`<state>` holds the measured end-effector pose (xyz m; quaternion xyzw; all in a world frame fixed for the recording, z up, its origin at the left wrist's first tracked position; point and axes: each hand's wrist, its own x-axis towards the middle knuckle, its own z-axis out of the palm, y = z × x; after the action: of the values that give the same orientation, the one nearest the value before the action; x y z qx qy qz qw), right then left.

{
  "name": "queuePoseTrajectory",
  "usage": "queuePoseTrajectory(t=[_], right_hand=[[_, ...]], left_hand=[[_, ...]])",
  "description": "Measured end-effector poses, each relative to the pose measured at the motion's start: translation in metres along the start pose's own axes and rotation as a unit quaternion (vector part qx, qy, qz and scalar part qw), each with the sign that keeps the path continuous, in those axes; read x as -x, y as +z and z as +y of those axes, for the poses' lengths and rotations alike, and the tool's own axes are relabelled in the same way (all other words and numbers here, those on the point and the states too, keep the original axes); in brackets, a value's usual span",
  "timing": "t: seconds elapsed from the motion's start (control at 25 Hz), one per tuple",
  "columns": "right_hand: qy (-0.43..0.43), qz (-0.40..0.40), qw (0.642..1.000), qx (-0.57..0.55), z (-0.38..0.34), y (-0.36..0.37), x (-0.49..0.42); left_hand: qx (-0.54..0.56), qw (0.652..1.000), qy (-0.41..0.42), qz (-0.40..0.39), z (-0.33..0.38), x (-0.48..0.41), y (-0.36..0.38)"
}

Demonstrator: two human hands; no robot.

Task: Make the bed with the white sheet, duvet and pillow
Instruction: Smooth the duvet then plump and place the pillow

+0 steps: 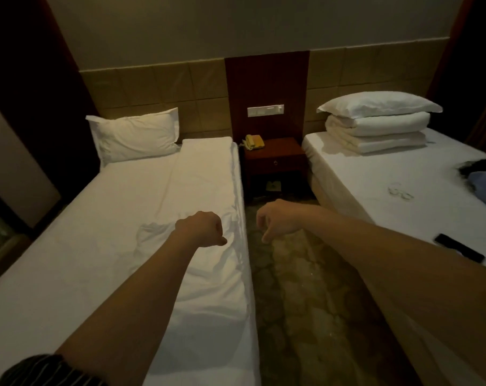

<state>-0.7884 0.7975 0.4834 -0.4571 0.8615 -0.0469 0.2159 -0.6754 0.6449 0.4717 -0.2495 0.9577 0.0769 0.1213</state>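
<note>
One left hand [201, 228] fisted, right hand [278, 218] loose

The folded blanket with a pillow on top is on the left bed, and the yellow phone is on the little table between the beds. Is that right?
Not quite. The head view shows the folded duvet with the pillow on top sitting on the right bed, not the left one. The yellow phone is on the little table between the beds, as you said.
</note>
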Motion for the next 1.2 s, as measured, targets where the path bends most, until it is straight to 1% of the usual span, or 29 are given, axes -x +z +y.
queuePoseTrajectory(t=[0.12,0.28,0.4,0.52,0.68,0.88,1.04,1.12,1.2], right_hand=[[-0.031,-0.017,0.999,0.016,0.043,-0.013,-0.008],[-0.061,-0.032,0.997,0.042,0.08,-0.019,-0.04],[-0.087,-0.049,0.994,0.05,0.098,-0.025,-0.083],[-0.123,-0.067,0.987,0.076,0.112,-0.041,-0.134],[-0.146,-0.071,0.982,0.096,0.126,-0.069,-0.21],[-0.18,-0.103,0.971,0.117,0.142,-0.111,-0.302],[-0.239,-0.135,0.945,0.178,0.147,-0.127,-0.405],[-0.283,-0.153,0.923,0.213,0.149,-0.13,-0.463],[-0.341,-0.159,0.895,0.24,0.145,-0.135,-0.515]], left_hand=[[0.015,0.999,-0.038,0.008,0.032,-0.015,0.002],[0.018,0.997,-0.078,-0.016,0.058,-0.046,0.006],[0.03,0.994,-0.106,-0.027,0.055,-0.084,0.011],[0.037,0.987,-0.143,-0.062,0.049,-0.132,0.01],[0.051,0.982,-0.179,-0.037,0.033,-0.214,-0.012],[0.062,0.974,-0.207,-0.063,0.023,-0.301,-0.032],[0.075,0.956,-0.274,-0.079,0.0,-0.37,-0.033],[0.098,0.937,-0.322,-0.097,-0.01,-0.402,-0.027],[0.136,0.912,-0.378,-0.088,-0.017,-0.428,-0.021]])
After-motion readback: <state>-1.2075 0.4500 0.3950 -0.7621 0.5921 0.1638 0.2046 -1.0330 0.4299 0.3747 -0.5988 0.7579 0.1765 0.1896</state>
